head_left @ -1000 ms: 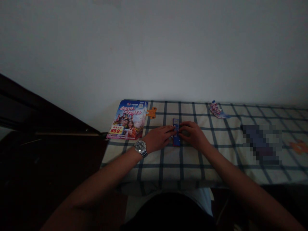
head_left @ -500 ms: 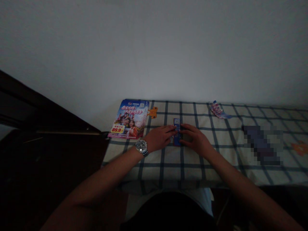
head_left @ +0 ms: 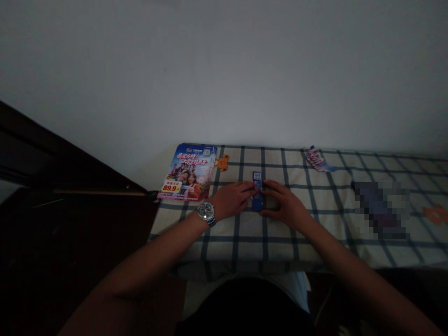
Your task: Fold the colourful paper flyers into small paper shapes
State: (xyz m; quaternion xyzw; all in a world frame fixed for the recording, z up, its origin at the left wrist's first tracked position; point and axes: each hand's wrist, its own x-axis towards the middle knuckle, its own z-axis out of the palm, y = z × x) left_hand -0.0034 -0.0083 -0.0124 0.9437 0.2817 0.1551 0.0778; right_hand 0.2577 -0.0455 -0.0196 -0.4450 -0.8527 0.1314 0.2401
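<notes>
Item 1: strip (head_left: 257, 204), blue, narrow, printed, with a square code (head_left: 257, 175) at its far end. I am finding it lying flat on the table (head_left: 224, 231), about midway between the back and front edges and nearer the left edge than the flyers' corner (its long sides are pointing front to back).

Item 2: left hand (head_left: 233, 198). Its fingers are lying close together, tips resting on the strip from the left; I cannot tell whether the thumb is closing under them. A watch (head_left: 206, 212), silver with a dark dial, is circling the wrist.

Item 3: right hand (head_left: 287, 205). Its fingers are resting at the strip's right side while the thumb is reaching toward the near right corner; thumb and fingers are standing apart, with a gap showing between them.

Item 4: flyers (head_left: 187, 172), stacked, a price of 89.9 showing on top, occupying the table's back left corner.

Item 5: scrap (head_left: 315, 160), crumpled, pink and blue, lying by the back edge, to the right of the strip.

Item 6: dark oblong (head_left: 380, 210), pixelated beyond identifying, lying farther right and nearer the front edge than the scrap.

Item 7: cloth (head_left: 220, 252), pale with dark checks, covering the table and bearing an orange print (head_left: 221, 163) beside the flyers.
</notes>
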